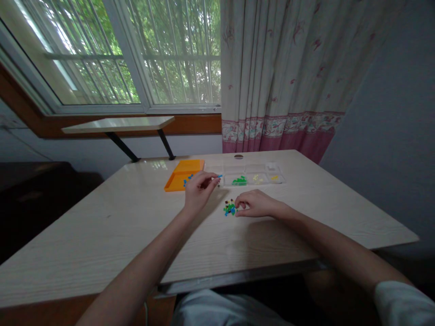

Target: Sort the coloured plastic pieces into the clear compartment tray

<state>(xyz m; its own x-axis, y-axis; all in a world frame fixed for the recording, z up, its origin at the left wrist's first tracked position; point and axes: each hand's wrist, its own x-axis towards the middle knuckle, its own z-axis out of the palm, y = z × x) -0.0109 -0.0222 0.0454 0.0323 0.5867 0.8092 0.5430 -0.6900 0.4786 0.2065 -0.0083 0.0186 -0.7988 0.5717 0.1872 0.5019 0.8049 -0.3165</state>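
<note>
My left hand (200, 189) is raised above the table, thumb and fingertips pinched on a small blue piece (219, 176), beside the clear divided tray. My right hand (256, 203) is low over the tabletop at the edge of a small mixed pile (229, 208) of green, blue, yellow and dark pieces. Its fingers are curled, and a gap shows between thumb and forefinger next to the pile. In the clear tray (283, 182) lie green pieces (239, 181), pale yellow pieces (257, 178) and deeper yellow pieces (274, 177) in separate compartments. Part of the tray is hidden behind my left hand.
An open orange case (175, 182) with several blue pieces (188, 179) stands left of the tray, partly behind my left hand. A raised shelf (118, 124) on black supports is at the back left. Curtain and barred window are behind the table (102, 235).
</note>
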